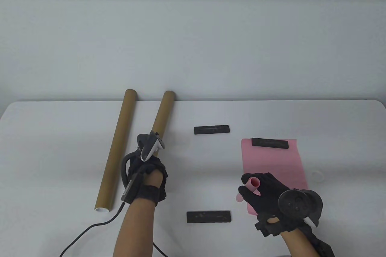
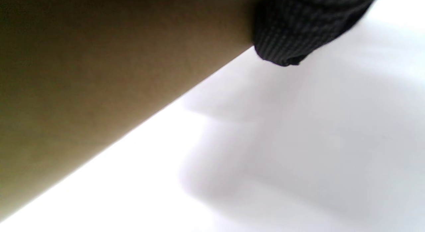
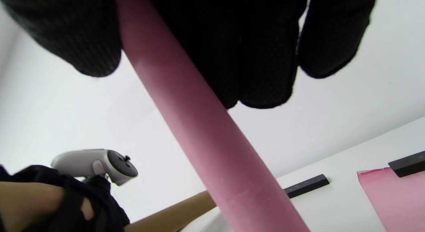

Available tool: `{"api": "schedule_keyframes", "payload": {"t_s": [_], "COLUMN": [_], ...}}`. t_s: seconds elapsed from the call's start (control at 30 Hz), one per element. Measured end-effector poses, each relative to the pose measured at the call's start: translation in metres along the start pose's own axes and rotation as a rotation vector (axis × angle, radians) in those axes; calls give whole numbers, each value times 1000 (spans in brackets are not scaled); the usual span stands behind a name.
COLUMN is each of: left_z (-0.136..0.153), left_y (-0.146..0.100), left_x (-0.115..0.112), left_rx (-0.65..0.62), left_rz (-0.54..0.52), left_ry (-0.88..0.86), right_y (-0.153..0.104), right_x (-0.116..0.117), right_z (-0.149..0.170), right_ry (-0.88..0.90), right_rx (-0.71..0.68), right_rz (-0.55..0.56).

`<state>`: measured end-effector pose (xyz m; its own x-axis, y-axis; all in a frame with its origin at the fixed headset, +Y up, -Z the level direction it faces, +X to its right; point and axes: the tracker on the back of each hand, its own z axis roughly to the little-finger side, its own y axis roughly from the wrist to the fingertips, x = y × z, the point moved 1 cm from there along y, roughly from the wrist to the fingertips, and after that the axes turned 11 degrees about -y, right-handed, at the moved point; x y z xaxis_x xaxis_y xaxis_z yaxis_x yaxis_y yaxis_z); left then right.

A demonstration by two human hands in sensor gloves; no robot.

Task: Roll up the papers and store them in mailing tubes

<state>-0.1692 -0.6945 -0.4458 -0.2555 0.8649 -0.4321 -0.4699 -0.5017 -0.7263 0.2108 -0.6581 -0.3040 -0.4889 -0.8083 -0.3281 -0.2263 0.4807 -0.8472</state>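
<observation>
Two brown mailing tubes lie at the left of the table. The left tube (image 1: pixel 116 151) lies free and has a white cap at its near end. My left hand (image 1: pixel 149 168) grips the near end of the right tube (image 1: pixel 162 112); the left wrist view shows that tube (image 2: pixel 99 75) close up with a gloved fingertip (image 2: pixel 298 26) on it. My right hand (image 1: pixel 256 190) holds a rolled pink paper (image 1: pixel 252 185), tilted with one end up. In the right wrist view the roll (image 3: pixel 206 142) runs down from under my fingers (image 3: pixel 265 59).
A flat pink sheet (image 1: pixel 271 163) lies at the right with a black weight bar (image 1: pixel 270 143) on its far edge. Two more black bars lie at mid-table (image 1: pixel 211 129) and near the front (image 1: pixel 208 217). A small white cap (image 1: pixel 316 175) sits right of the sheet. A cable (image 1: pixel 90 230) trails from my left wrist.
</observation>
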Motion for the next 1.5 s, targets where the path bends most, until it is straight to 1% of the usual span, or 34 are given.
{"api": "schedule_keyframes", "payload": {"t_s": [0.03,0.1,0.13,0.17,0.2,0.27,0.33,0.4,0.6,0.8,0.9,0.97,1.07,1.1,1.2,1.3,1.4,1.43,1.5], "left_z": [2,8,11,16,21,33,44,57,93,121,129,134,141,143,144,142,138,137,135], "left_y": [-4,-16,-20,-26,-30,-37,-45,-55,-78,-82,-80,-78,-77,-76,-73,-74,-73,-72,-71], "left_x": [5,20,25,31,35,39,39,35,26,20,12,10,9,8,7,5,2,1,-1], "left_rx": [-9,-58,-80,-109,-132,-182,-242,-278,-354,-467,-520,-533,-534,-539,-567,-585,-607,-611,-616], "left_rz": [-25,-129,-163,-219,-284,-366,-467,-586,-775,-821,-828,-814,-821,-814,-788,-785,-761,-750,-725], "left_ry": [11,44,66,87,109,122,137,113,-44,-146,-170,-182,-203,-216,-246,-251,-282,-288,-286], "right_y": [0,0,0,0,0,1,1,1,-2,-12,-18,-21,-22,-22,-20,-18,-15,-14,-12], "right_x": [0,-2,-3,-3,-4,-6,-8,-12,-29,-38,-44,-48,-47,-44,-36,-25,-8,-2,13], "right_z": [1,3,4,5,6,9,14,21,52,93,111,117,121,121,118,115,110,108,100], "right_ry": [0,2,7,11,16,22,32,49,168,329,473,570,701,766,838,933,1048,1070,1085], "right_rx": [3,11,16,20,27,40,58,83,217,373,429,436,419,416,402,390,372,364,368], "right_rz": [2,10,15,18,25,32,43,60,151,224,303,338,352,346,316,289,217,193,108]}}
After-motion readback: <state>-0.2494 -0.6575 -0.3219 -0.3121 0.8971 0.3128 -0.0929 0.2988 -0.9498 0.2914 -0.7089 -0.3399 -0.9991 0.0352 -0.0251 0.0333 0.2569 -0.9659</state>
